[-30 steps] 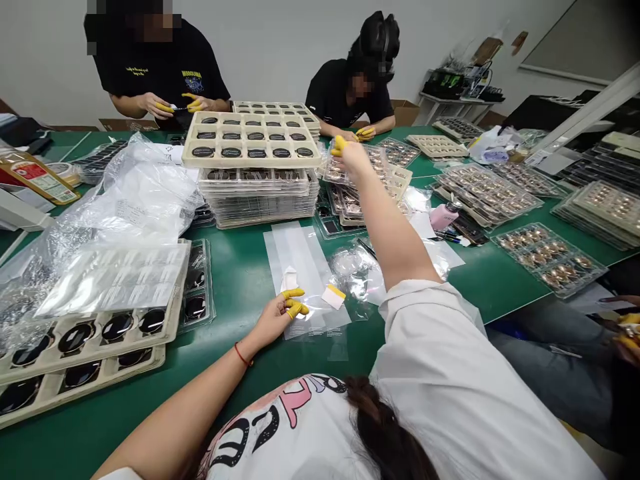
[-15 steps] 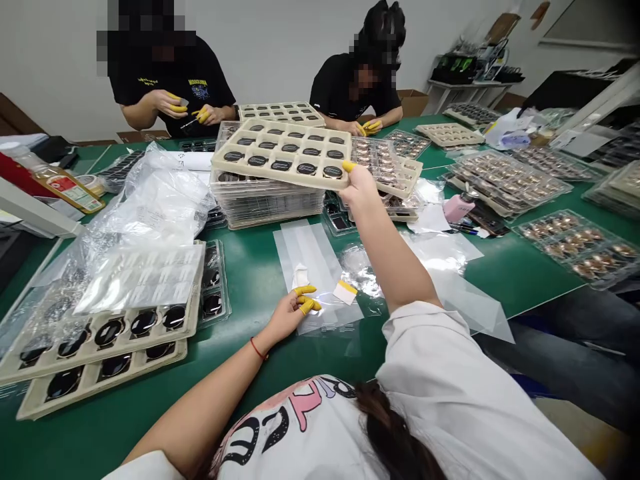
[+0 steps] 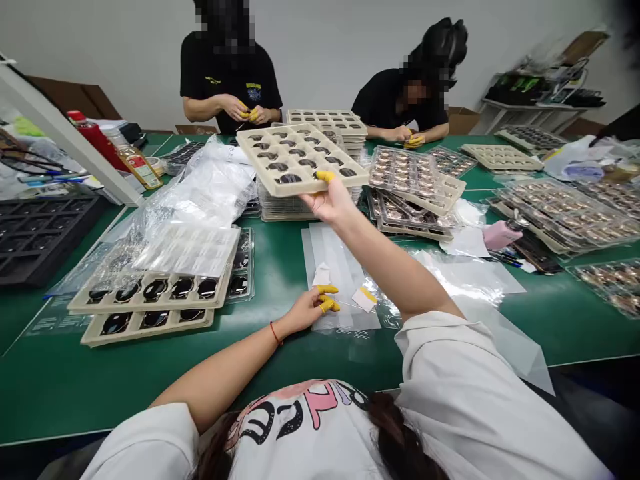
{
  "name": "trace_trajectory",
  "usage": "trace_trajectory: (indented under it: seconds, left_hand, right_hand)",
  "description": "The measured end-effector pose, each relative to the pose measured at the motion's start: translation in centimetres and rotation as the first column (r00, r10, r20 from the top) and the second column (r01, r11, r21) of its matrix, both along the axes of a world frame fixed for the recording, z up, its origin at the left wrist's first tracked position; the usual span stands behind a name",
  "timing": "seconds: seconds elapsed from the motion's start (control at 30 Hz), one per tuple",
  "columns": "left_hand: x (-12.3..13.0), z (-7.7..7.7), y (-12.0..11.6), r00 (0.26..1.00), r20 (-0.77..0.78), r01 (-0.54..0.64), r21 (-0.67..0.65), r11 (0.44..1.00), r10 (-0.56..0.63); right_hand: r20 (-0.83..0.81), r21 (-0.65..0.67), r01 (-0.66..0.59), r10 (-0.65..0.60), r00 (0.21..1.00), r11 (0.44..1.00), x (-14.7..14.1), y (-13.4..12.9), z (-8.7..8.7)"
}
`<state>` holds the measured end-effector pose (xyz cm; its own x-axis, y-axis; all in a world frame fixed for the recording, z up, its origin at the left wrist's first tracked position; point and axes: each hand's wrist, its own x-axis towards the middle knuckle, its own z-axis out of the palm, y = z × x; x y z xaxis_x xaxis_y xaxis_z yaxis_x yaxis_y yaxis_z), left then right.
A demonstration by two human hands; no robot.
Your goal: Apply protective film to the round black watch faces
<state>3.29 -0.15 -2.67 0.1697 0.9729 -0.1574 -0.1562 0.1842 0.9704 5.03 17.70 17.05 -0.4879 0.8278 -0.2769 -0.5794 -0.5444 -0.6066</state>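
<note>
My right hand (image 3: pixel 327 197) grips the near edge of a cream tray (image 3: pixel 300 189), yellow finger cot on top and other fingers beneath. The tray is tilted above a stack of clear trays (image 3: pixel 287 212). Dark round pieces, like watch faces, fill its compartments. My left hand (image 3: pixel 306 310) rests on the table with yellow-tipped fingers apart, at the edge of some translucent film sheets (image 3: pixel 327 243). A crumpled white scrap (image 3: pixel 321 275) lies just beyond those fingers, and a white-and-yellow piece of paper (image 3: pixel 365 299) to their right.
Cream trays of black discs (image 3: pixel 150 303) sit at left under plastic bags (image 3: pixel 195 193). Trays of coppery pieces (image 3: pixel 400 173) are stacked at right, near a pink bottle (image 3: pixel 503 233). Across the table, two people in black shirts (image 3: pixel 230 83) work with yellow finger cots.
My view has turned left and the scene has shifted right. The tray in my right hand has tilted and swung slightly. The left hand stays on the table.
</note>
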Motion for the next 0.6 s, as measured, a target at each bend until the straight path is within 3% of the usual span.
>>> trace_trajectory:
  seconds: [0.2, 0.3, 0.37, 0.6]
  left_hand:
    - [-0.1, -0.1, 0.0, 1.0, 0.019, 0.013, -0.006, 1.0, -0.013]
    - [-0.1, -0.1, 0.1, 1.0, 0.026, 0.014, -0.004, 1.0, -0.014]
    - [0.0, -0.2, 0.2, 0.999, 0.031, 0.016, -0.005, 1.0, -0.016]
    - [-0.1, -0.2, 0.2, 0.999, 0.03, 0.025, 0.003, 1.0, -0.025]
  right_hand:
    - [0.001, 0.137, -0.107, 0.108, 0.994, 0.985, 0.7, 2.4, 6.1]
    - [-0.05, 0.154, -0.095, 0.104, 0.993, 0.983, 0.1, 3.6, 7.8]
    - [-0.067, 0.149, -0.079, 0.09, 0.994, 0.986, -1.3, 4.4, 7.4]
    - [-0.078, -0.011, 0.124, -0.125, 0.989, 0.992, -6.9, 5.0, 2.3]
